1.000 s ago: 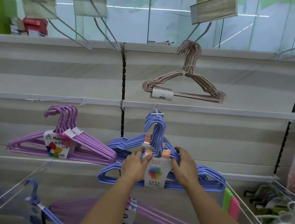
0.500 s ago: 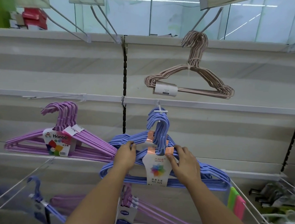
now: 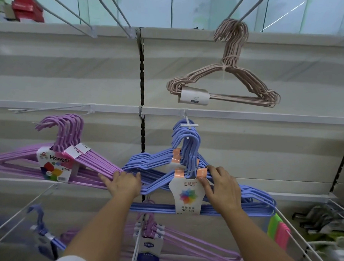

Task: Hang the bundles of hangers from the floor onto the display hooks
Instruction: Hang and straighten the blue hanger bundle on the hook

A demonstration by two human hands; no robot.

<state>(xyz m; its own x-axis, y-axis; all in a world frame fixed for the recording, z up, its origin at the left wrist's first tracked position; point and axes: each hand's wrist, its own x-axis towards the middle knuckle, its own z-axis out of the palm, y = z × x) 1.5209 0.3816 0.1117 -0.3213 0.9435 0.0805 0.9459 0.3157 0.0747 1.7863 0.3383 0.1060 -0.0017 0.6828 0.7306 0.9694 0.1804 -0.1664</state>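
On a white display hook (image 3: 189, 124) hangs the blue hanger bundle (image 3: 249, 200). The right hand (image 3: 222, 188) pinches its neck; the left hand (image 3: 122, 182) rests flat, fingers straight, on its shoulder. Purple hangers (image 3: 87, 164) hang beside, pink wire hangers (image 3: 248, 82) above, against the grey slat wall (image 3: 71, 76).

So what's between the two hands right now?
In the head view, the blue hanger bundle and its white label card lie between the left hand and right hand.

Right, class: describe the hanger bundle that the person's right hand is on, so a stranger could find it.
Start at the dark slotted upright in the wall's middle. Just right of it, blue hangers share one white hook. Yours is the front blue bundle, under the right hand: its white label shows a rainbow flower.
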